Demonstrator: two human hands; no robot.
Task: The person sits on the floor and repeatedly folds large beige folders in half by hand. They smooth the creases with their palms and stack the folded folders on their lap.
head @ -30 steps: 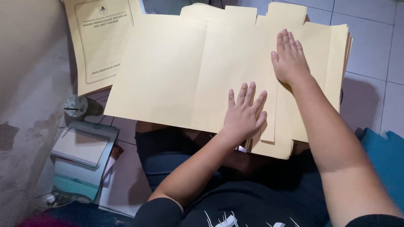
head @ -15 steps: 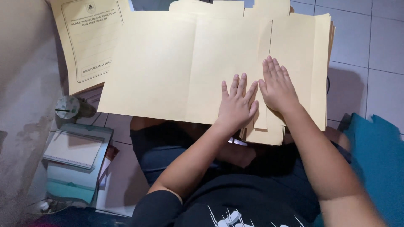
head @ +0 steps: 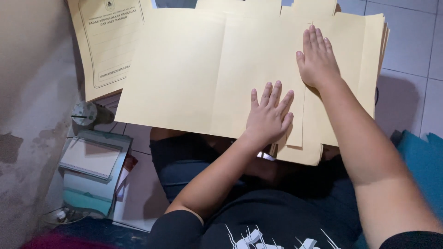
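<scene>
A large cream manila folder (head: pixel 194 74) lies spread open on top of a stack of similar folders (head: pixel 369 60) across my lap. My left hand (head: pixel 268 115) presses flat on the folder near its lower right, fingers spread. My right hand (head: pixel 317 57) lies flat further up, along the folder's right edge, fingers together. Neither hand grips anything.
Another folder with a printed frame (head: pixel 108 46) lies at the upper left. A small round clock (head: pixel 84 114) and a pile of notebooks (head: pixel 92 161) sit on the tiled floor by a grey wall at left. A teal cushion (head: pixel 422 161) is at right.
My right hand slid down next to my left hand, then moved back up along the folder's right edge. My left hand stayed pressed flat on the folder.
</scene>
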